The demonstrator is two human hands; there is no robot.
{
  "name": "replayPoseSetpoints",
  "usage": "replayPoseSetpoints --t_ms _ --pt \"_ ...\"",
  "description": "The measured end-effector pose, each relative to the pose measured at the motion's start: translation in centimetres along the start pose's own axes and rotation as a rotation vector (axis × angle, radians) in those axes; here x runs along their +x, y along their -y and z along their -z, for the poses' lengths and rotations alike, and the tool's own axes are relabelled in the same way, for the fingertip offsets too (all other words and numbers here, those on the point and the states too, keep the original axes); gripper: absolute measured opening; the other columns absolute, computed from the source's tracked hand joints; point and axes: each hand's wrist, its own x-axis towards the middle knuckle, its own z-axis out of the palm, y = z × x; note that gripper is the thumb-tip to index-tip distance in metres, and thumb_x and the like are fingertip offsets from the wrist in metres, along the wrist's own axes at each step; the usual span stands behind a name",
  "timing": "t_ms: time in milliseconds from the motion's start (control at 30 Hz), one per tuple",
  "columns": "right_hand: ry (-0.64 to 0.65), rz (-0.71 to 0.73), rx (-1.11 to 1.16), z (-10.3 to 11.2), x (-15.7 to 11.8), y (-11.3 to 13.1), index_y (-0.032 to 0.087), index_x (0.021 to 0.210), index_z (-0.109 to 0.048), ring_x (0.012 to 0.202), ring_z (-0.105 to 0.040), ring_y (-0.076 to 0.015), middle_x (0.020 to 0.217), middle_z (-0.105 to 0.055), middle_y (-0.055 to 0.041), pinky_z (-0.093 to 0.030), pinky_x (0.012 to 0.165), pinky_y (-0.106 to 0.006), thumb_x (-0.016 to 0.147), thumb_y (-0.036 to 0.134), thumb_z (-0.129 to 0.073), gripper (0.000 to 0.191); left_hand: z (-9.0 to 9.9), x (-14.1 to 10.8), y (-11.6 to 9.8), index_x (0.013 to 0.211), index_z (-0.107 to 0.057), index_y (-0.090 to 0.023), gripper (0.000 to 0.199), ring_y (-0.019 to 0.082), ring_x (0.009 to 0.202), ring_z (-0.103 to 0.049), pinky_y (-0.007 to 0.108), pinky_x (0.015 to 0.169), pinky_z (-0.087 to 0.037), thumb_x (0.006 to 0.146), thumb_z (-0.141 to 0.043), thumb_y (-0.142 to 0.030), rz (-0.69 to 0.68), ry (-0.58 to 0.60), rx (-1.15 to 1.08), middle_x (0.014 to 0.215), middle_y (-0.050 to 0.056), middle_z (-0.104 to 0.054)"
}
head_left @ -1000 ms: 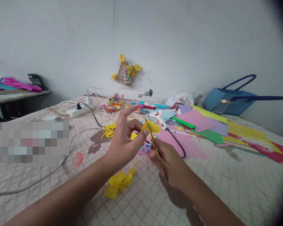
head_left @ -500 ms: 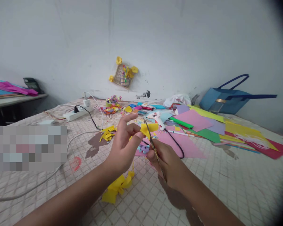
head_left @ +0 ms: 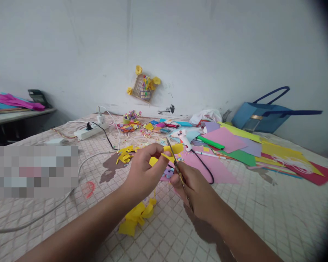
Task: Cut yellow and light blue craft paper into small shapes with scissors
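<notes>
My left hand (head_left: 143, 169) pinches a small piece of yellow paper (head_left: 177, 148) between thumb and curled fingers. My right hand (head_left: 200, 193) grips a pair of scissors (head_left: 176, 164), whose blades point up and away across the paper. The blades look nearly closed, though I cannot tell whether they bite into it. Below my left wrist lie curled yellow paper pieces (head_left: 135, 216) on the table. More cut yellow strips (head_left: 125, 154) rest beyond that hand, to its left. A small purple and blue object (head_left: 168, 172), partly hidden, sits behind the scissors.
A white glue gun (head_left: 184, 139) with a black cord lies past my hands. Coloured paper sheets (head_left: 221, 138) spread to the right, near a blue bag (head_left: 259, 116). A power strip (head_left: 90, 131) with cables stands at the left. A decorated frame (head_left: 144, 86) hangs on the wall.
My left fingers, stretched upward before, have curled down around the yellow paper, and its held edge now shows over the thumb. My right hand and the scissors have hardly moved.
</notes>
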Motion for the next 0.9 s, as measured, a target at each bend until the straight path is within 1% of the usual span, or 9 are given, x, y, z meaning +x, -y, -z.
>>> replayPoseSetpoints --t_ms 133,233,367,500,700,900 --pt "-0.002 -0.007 0.002 -0.02 -0.07 0.02 0.019 0.075 -0.041 0.057 -0.042 -0.0125 0.067 -0.050 0.0000 -0.029 0.049 -0.025 0.088 0.054 -0.033 0.039 -0.06 -0.03 0.04 0.065 -0.051 -0.017 0.013 0.011 0.059 -0.048 0.022 0.052 -0.036 0.077 -0.050 -0.021 -0.026 0.025 0.022 0.060 -0.001 -0.051" --pt "-0.005 0.003 0.013 0.01 -0.03 0.07 0.019 0.076 -0.042 0.058 -0.044 -0.0124 0.068 -0.050 -0.0001 -0.029 0.050 -0.025 0.088 0.054 -0.035 0.038 0.12 0.10 -0.01 0.066 -0.051 -0.017 0.010 0.011 0.059 -0.047 0.022 0.052 -0.036 0.076 -0.049 -0.019 -0.034 0.023 0.056 0.061 -0.001 -0.051" --pt "0.015 0.000 0.013 0.03 0.08 -0.06 0.019 0.075 -0.041 0.057 -0.044 -0.0124 0.067 -0.050 0.0001 -0.028 0.048 -0.024 0.088 0.054 -0.034 0.038 0.43 0.33 -0.22 0.063 -0.051 -0.017 0.012 0.011 0.058 -0.044 0.022 0.051 -0.035 0.075 -0.049 -0.020 -0.045 0.034 0.091 0.060 -0.001 -0.049" --pt "-0.007 0.003 -0.009 -0.06 0.12 -0.26 0.019 0.072 -0.040 0.056 -0.042 -0.0120 0.065 -0.048 0.0007 -0.027 0.048 -0.024 0.088 0.055 -0.034 0.039 0.45 0.36 -0.14 0.063 -0.051 -0.017 0.014 0.011 0.057 -0.044 0.022 0.051 -0.035 0.076 -0.050 -0.022 -0.046 0.051 0.061 0.059 -0.001 -0.049" --pt "-0.011 0.004 0.018 -0.15 -0.03 0.04 0.018 0.075 -0.041 0.057 -0.042 -0.0120 0.066 -0.049 0.0002 -0.028 0.049 -0.025 0.088 0.056 -0.033 0.041 0.11 0.10 0.33 0.063 -0.049 -0.017 0.017 0.010 0.057 -0.043 0.022 0.051 -0.035 0.079 -0.049 -0.025 -0.030 0.089 0.017 0.058 -0.002 -0.046" --pt "-0.015 0.034 0.052 -0.32 0.03 0.27 0.018 0.074 -0.040 0.055 -0.039 -0.0114 0.064 -0.047 0.0010 -0.027 0.048 -0.024 0.087 0.059 -0.030 0.044 0.01 0.12 0.01 0.061 -0.046 -0.017 0.019 0.010 0.056 -0.041 0.021 0.051 -0.034 0.079 -0.050 -0.025 -0.009 0.070 0.016 0.058 -0.003 -0.044"
